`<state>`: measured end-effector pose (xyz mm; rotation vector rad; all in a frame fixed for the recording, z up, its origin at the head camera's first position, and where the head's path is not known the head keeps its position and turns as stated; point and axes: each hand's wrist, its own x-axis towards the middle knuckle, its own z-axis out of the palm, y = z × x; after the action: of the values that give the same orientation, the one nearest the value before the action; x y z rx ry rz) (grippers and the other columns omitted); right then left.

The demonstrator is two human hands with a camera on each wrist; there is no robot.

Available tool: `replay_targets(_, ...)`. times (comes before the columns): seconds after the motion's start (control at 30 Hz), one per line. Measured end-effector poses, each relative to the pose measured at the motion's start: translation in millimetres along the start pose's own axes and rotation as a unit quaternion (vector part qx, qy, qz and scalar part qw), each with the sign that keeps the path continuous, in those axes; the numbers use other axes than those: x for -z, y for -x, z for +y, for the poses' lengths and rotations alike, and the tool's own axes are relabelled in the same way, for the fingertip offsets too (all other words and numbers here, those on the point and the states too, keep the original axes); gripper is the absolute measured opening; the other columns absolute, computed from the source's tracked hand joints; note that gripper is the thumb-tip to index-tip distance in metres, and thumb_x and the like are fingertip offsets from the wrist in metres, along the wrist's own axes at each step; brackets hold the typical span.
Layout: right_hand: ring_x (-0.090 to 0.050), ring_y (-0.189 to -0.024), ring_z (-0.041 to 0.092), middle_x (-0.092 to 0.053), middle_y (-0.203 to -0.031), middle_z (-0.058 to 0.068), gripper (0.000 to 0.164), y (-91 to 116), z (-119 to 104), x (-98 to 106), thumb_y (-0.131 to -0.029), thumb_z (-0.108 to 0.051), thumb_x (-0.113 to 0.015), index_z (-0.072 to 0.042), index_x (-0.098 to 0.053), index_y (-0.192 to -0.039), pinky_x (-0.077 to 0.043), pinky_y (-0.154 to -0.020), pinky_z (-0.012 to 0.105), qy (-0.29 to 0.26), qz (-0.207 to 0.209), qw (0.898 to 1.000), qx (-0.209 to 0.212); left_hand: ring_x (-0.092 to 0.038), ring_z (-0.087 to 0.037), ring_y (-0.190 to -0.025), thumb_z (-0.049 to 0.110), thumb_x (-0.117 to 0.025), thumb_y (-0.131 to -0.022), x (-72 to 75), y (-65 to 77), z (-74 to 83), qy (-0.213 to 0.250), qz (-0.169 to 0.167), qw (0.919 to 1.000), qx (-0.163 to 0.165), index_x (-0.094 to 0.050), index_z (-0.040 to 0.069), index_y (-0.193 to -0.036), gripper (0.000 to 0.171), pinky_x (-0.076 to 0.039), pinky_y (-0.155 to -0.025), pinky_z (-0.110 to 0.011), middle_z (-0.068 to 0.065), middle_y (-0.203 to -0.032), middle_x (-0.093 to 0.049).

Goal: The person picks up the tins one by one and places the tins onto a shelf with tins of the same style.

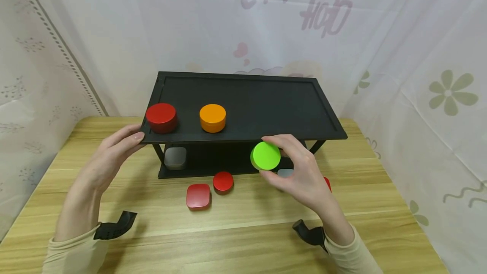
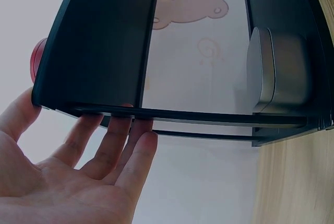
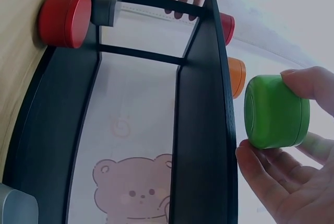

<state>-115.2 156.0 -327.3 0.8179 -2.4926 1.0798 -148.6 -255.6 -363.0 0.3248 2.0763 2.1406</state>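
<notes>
A two-tier black shelf [image 1: 247, 105] stands on the table. My left hand [image 1: 116, 149] holds its left end, thumb at the front corner of the top board, fingertips against the side frame [image 2: 209, 117]. Between thumb and fingers my right hand [image 1: 300, 166] grips a round green tin [image 1: 265, 156], raised in front of the top board's front edge. In the right wrist view the green tin [image 3: 276, 112] is tilted on its side, beside the top board. On the top board sit a round red tin [image 1: 162, 118] at the left and a round orange tin [image 1: 213, 118] right of it.
A grey tin [image 1: 175, 158] stands on the lower board's left end; another silver-grey tin [image 1: 285, 173] is partly behind my right hand. Before the shelf lie a square red tin [image 1: 198, 196] and a small round red tin [image 1: 223, 182]. Another red item [image 1: 328, 184] peeks out beyond my right hand.
</notes>
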Motion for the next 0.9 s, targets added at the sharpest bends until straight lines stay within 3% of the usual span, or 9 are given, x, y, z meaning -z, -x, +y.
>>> replay_targets(0.33, -0.053, -0.107, 0.004, -0.056, -0.121, -0.010, 0.062, -6, -1, 0, -0.071, -0.022, -0.080, -0.025, -0.056, -0.128, -0.052, -0.082, 0.020, 0.003, 0.007, 1.000, 0.003, -0.056, 0.002, -0.114, 0.017, -0.045, -0.099, -2.3, -0.3, 0.2, -0.024, 0.020, 0.9995, 0.007, -0.050, 0.009, -0.133, 0.035, -0.036, -0.095, -0.009, 0.006, -0.129, -0.051)
replay_targets(0.6, -0.054, -0.107, 0.005, -0.056, -0.121, -0.009, 0.062, -13, -3, 3, -0.070, -0.020, -0.081, -0.022, -0.056, -0.127, -0.053, -0.083, 0.020, -0.004, 0.017, 1.000, 0.009, -0.054, 0.005, -0.116, 0.016, -0.044, -0.100, 1.3, 0.0, -0.2, 0.001, -0.002, 1.0000, 0.004, -0.047, 0.012, -0.137, 0.038, -0.035, -0.094, -0.008, 0.010, -0.128, -0.053)
replay_targets(0.9, -0.053, -0.106, 0.003, -0.055, -0.120, -0.012, 0.061, -21, -4, 8, -0.071, -0.021, -0.080, -0.023, -0.057, -0.127, -0.052, -0.084, 0.020, 0.003, 0.028, 1.000, 0.003, -0.055, 0.004, -0.115, 0.017, -0.045, -0.099, 0.8, 0.3, 0.2, -0.009, 0.006, 0.9999, 0.012, -0.047, 0.012, -0.137, 0.038, -0.035, -0.094, -0.008, 0.010, -0.128, -0.053)
